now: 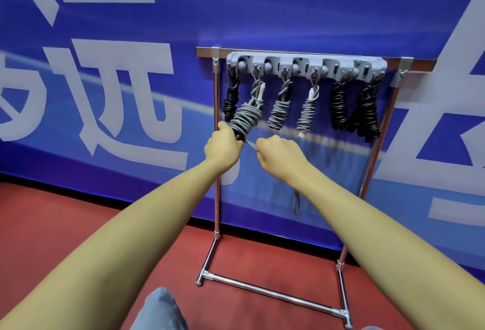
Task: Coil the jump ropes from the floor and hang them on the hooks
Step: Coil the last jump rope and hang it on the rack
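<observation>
A grey hook rail [305, 64] sits on a chrome rack [216, 172] against the blue wall. Coiled ropes hang from its hooks: a black one [230, 101] at the left, two grey ones [279, 113] in the middle, two black ones [341, 109] at the right. A grey coiled rope [245, 118] hangs tilted from the second hook. My left hand [223, 146] grips its lower end. My right hand [278, 155] pinches a grey strand that runs from that coil. A loose grey loop [296, 202] dangles below my right wrist.
The rack's base bar [273, 294] lies on the red floor [65, 224] in front of the blue banner wall [131, 80]. My knee in grey fabric [160, 311] shows at the bottom edge.
</observation>
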Available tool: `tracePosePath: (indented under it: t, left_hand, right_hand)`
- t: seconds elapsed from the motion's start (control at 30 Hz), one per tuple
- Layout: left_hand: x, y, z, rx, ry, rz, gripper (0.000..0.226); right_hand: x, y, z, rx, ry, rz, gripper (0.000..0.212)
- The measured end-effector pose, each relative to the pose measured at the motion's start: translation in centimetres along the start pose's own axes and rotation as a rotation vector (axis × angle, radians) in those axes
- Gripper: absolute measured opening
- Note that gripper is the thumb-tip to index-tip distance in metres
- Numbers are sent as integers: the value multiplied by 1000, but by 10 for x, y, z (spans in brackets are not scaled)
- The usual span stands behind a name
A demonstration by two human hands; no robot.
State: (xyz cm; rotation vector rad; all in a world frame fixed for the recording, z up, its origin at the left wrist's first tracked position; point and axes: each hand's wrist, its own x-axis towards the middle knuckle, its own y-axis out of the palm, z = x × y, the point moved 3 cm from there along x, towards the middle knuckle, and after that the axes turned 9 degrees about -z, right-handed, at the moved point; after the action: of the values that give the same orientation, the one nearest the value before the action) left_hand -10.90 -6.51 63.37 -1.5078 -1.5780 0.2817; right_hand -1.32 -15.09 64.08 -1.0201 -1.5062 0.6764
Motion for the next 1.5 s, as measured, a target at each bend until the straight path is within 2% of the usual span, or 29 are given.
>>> tracePosePath:
  t: [0.07, 0.13, 0.2, 0.27, 0.33, 0.43, 0.53, 0.63, 0.7, 0.77, 0.8, 0.87, 0.93, 1.0, 1.07, 1.13, 1.2, 1.27, 1.37, 1.5]
  left_hand:
    - [1, 2, 3, 160, 68, 16, 33]
    - [3, 2, 3, 321, 138, 20, 25]
    - [4, 3, 0, 480, 258, 28, 13]
    - [3, 2, -5, 612, 390, 53, 15]
    - [1, 0, -9, 708, 525, 89, 8]
    - [-1, 1, -11, 824, 691, 110, 11]
    - [-2, 2, -7, 852, 751, 125, 10]
    - [1, 2, -3, 843, 799, 138, 10]
    - [-1, 0, -4, 817, 915, -5, 8]
    - [-5, -5, -3, 796, 991, -148, 34]
    - [-5, -5, -1, 757, 1007, -230, 36]
    - [-6, -3, 5, 584, 906, -361, 33]
    - [-6, -5, 11, 238, 592, -396, 49]
    - [-11, 0, 17, -148, 297, -191, 64]
    - [-18, 10, 20, -335, 184, 35, 65]
    - [-25, 15, 15, -321, 217, 183, 57]
    - [-28, 18, 8, -318, 247, 234, 49]
    - [-25, 21, 5, -292, 274, 229, 44]
    - [-22, 25, 3, -201, 323, 267, 50]
    - [-20, 26, 8, 38, 396, 215, 47]
  right_hand:
    - [1, -2, 4, -2, -27, 17, 22]
    - [2, -5, 9, -4, -58, 18, 16]
    - [2, -7, 15, -7, -101, -6, 9]
    - [4, -10, 15, 0, -110, -42, 11]
    - [4, -12, 13, 34, -88, -55, 12]
    - [3, -11, 8, 190, -7, -37, 16]
    - [-2, -4, 8, 309, 46, -11, 28]
    - [-2, 5, 10, 316, 53, 22, 34]
    - [-2, 9, 13, 291, 35, -1, 29]
    - [-1, 11, 13, 296, 37, -39, 30]
    - [-2, 13, 12, 323, 54, -59, 31]
    - [-4, 19, 6, 477, 137, -110, 32]
    - [-7, 23, -2, 685, 262, -177, 30]
    - [-10, 24, -8, 819, 380, -240, 25]
    - [-9, 25, -13, 913, 499, -289, 23]
    - [-7, 26, -17, 974, 585, -283, 23]
    - [-5, 27, -17, 1016, 614, -255, 22]
    - [-5, 25, -16, 1074, 611, -235, 21]
    - [-11, 21, -17, 1153, 568, -186, 18]
    - [-16, 30, -14, 1097, 472, -78, 22]
